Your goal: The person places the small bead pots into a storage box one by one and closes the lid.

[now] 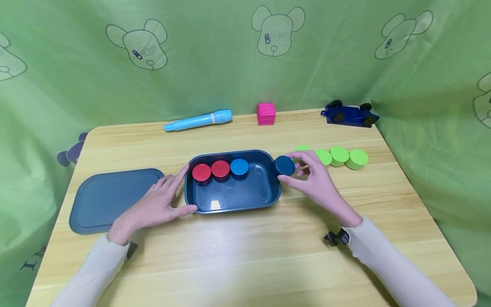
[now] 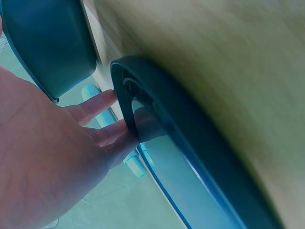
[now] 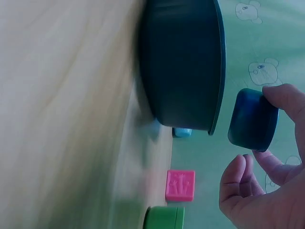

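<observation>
A dark blue box (image 1: 245, 198) stands open near the table's middle. Two red round blocks (image 1: 201, 174) and a lighter blue round block (image 1: 239, 168) line its inside along the far side. My left hand (image 1: 155, 204) spans the box's left end, index finger at the far corner and thumb at the near one. In the left wrist view its other fingers extend over the dark lid (image 2: 186, 129). Thumb and finger of my right hand (image 1: 316, 181) pinch a dark blue round block (image 1: 284, 166) by the box's right rim. The right wrist view shows this block (image 3: 252, 119) raised off the table.
Several green round blocks (image 1: 357, 159) stand right of the box, one partly behind my right hand. Along the back edge lie a light blue toy microphone (image 1: 199, 121), a pink cube (image 1: 266, 114) and a blue toy car (image 1: 349, 115). A green curtain (image 1: 215, 64) hangs behind.
</observation>
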Available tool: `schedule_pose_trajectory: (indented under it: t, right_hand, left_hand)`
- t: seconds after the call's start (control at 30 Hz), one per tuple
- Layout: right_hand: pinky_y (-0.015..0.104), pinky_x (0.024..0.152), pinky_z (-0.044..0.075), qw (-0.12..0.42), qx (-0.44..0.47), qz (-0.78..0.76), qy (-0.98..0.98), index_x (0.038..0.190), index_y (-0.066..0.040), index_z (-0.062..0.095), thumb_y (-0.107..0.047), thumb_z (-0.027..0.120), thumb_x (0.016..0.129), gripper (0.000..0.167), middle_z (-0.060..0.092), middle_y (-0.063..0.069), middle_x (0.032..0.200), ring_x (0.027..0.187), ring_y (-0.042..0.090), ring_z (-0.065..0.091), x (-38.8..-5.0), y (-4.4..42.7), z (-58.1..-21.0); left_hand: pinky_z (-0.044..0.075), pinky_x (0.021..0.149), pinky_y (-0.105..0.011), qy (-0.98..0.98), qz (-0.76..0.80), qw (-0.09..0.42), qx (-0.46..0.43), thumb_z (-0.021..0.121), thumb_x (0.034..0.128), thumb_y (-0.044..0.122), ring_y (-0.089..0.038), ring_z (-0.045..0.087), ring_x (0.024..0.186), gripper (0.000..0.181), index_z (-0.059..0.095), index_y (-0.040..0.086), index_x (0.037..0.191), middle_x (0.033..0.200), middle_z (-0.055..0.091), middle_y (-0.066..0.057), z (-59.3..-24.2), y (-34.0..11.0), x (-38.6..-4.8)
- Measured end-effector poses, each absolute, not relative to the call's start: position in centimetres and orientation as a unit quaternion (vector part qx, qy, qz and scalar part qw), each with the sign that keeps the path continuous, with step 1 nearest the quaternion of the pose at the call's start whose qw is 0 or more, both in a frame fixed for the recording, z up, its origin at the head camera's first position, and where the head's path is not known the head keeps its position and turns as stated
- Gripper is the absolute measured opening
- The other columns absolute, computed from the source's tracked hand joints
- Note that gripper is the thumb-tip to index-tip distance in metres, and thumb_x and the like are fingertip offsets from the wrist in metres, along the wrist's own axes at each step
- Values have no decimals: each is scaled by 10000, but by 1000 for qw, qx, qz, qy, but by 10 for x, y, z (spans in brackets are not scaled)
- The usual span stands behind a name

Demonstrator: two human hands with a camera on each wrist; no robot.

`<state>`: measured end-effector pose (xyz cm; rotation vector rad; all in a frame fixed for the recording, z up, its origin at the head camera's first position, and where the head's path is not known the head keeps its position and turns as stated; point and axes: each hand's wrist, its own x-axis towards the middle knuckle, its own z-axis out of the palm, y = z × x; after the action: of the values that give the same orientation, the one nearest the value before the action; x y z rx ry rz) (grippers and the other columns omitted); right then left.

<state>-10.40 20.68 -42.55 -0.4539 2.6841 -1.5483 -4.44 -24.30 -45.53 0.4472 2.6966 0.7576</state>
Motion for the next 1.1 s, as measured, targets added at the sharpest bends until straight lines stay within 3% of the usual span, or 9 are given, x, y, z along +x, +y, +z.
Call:
schedule_pose_trajectory:
  t: [0.3,0.47,0.83,1.1]
  right_hand:
    - [544,957,515,13,-183,-470,863,1366,-119,728,-255,952,893,540,543,113,1393,1241,290,521,-122,181,-431]
    - [563,993,522,43,-186,-433,881,1367,-131,723,-304,950,890,555,494,142,1442,1296,355,513,-129,171,-439]
    - [602,1109,468,85,-208,-367,903,1421,-93,700,-234,929,887,598,415,234,1546,1374,414,482,-135,160,-448]
    - [592,1106,473,96,-221,-322,916,1472,-53,667,-193,884,889,638,410,265,1580,1366,432,500,-138,152,-448]
  left_hand:
    - [199,1202,-793,940,263,148,160,651,967,763,-562,231,1562,1119,-46,395,1762,1720,308,-269,-456,-244,-45]
    - [206,1205,-785,940,263,144,162,659,961,764,-553,242,1560,1123,-43,405,1761,1717,318,-262,-457,-245,-45]
    - [208,1206,-781,940,263,144,163,664,959,762,-550,236,1561,1130,-53,410,1758,1715,305,-276,-457,-244,-46]
    - [181,1210,-789,938,264,153,164,660,971,747,-568,217,1565,1124,-53,388,1762,1722,284,-289,-455,-244,-45]
